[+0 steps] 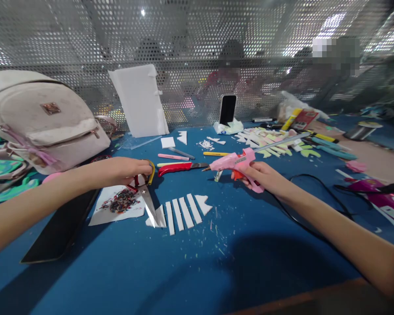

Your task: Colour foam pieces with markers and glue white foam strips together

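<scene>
My left hand (136, 169) is closed on a pair of scissors (148, 205), whose blades point down toward a white foam piece (160, 218). Beside that piece, several white foam strips (178, 214) lie in a row, with a notched end piece (203, 204) at the right. My right hand (254, 175) is wrapped round the handle of a pink hot glue gun (234, 162). A clear glue stick (282, 142) sticks out of its back, and its nozzle points left. Near the nozzle lies a red-handled knife (180, 167).
Left stands a pale backpack (52, 118) beside a black flat board (62, 227). A paper sheet (100, 214) bears dark scraps. Foam cutouts (262, 138), a phone (228, 109) and markers (174, 156) are further back. The gun's black cord (292, 218) trails right, near a magenta gun (377, 194).
</scene>
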`<action>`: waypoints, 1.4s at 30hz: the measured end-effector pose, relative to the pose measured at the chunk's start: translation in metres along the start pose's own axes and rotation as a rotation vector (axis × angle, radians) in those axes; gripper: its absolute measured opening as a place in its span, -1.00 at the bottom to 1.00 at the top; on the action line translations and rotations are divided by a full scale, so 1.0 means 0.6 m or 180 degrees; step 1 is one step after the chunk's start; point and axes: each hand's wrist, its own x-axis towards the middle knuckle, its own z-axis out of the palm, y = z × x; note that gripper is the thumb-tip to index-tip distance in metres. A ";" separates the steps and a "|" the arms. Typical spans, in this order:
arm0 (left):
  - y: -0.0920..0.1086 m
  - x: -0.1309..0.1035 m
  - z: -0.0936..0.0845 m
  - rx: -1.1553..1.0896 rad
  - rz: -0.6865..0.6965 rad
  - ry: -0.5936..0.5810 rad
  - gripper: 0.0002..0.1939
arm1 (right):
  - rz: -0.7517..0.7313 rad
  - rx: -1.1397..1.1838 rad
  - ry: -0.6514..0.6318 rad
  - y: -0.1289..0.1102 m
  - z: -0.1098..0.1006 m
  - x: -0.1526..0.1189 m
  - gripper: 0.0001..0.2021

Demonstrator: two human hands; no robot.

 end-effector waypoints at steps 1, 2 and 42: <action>-0.003 -0.004 -0.006 -0.0042 0.0009 0.0015 -0.65 | 0.0011 0.0027 0.0028 0.001 0.000 0.000 -0.41; -0.006 -0.008 -0.011 -0.0078 0.0005 0.0034 -0.64 | 0.0020 0.0075 0.0058 0.002 -0.001 0.000 -0.41; 0.148 0.528 -0.093 0.1031 0.0574 0.0991 -0.64 | -0.1322 0.2077 0.1308 -0.062 -0.053 -0.025 -0.59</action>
